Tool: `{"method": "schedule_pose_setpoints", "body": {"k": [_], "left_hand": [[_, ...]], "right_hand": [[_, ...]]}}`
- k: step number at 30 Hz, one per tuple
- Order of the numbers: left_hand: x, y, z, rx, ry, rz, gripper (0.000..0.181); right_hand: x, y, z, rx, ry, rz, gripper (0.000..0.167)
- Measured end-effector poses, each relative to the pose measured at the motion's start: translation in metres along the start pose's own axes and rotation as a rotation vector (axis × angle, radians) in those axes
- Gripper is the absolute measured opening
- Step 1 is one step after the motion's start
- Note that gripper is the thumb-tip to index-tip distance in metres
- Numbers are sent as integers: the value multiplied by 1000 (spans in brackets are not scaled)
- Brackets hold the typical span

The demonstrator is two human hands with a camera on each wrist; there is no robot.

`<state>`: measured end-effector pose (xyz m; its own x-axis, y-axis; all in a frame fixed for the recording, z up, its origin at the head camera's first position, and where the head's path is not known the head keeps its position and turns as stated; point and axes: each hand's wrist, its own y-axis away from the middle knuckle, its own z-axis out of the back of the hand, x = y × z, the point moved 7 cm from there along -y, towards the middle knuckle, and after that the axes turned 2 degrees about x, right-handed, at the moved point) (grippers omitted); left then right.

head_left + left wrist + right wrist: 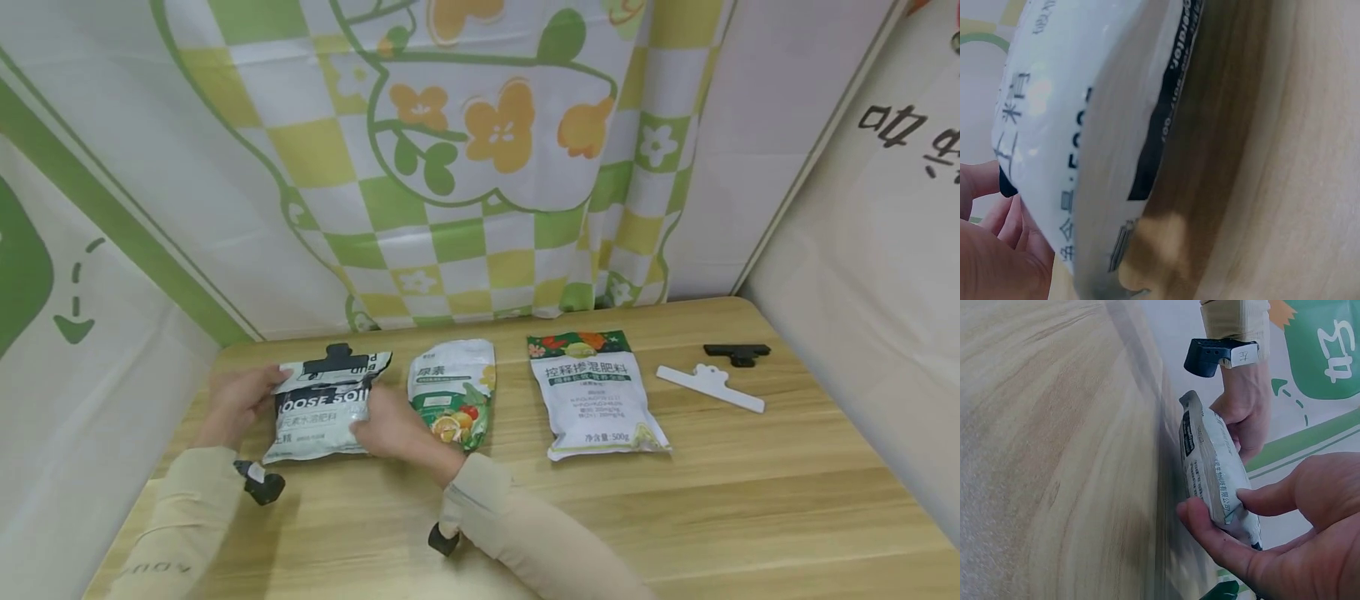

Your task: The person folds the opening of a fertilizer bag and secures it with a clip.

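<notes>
A white-and-black soil bag [322, 421] printed "LOOSE SOIL" is at the left of the table, its top folded over under a black clip [337, 360]. My left hand [243, 398] grips the bag's left side. In the left wrist view, that hand [1007, 244] has its thumb and fingers about the bag's edge, partly hidden behind it. On the right side, my right hand [397, 425] pinches the bag. The right wrist view shows this hand [1310, 525] with thumb and index finger on opposite faces of the bag [1219, 469]. Whether the whole bag touches the table, I cannot tell.
Just right of my right hand lies a white-and-green pouch [453, 383] with fruit pictures. Farther right is a white fertilizer bag [600, 400]. A spare black clip [738, 353] and a white clip [708, 386] lie near the table's right end. A patterned curtain [465, 250] hangs behind.
</notes>
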<state>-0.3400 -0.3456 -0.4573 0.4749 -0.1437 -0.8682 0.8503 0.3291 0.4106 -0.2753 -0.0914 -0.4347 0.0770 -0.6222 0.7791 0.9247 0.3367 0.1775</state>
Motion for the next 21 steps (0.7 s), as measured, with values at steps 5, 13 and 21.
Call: {"method": "schedule_pose_setpoints", "body": {"k": [5, 13, 21], "left_hand": [[5, -3, -1, -6, -14, 9, 62], [6, -7, -5, -10, -62, 11, 65], [11, -11, -8, -1, -30, 33, 63]], "right_hand": [[0, -6, -3, 18, 97, -15, 17], [-7, -18, -3, 77, 97, -33, 12], [-8, -19, -1, 107, 95, -69, 16]]}}
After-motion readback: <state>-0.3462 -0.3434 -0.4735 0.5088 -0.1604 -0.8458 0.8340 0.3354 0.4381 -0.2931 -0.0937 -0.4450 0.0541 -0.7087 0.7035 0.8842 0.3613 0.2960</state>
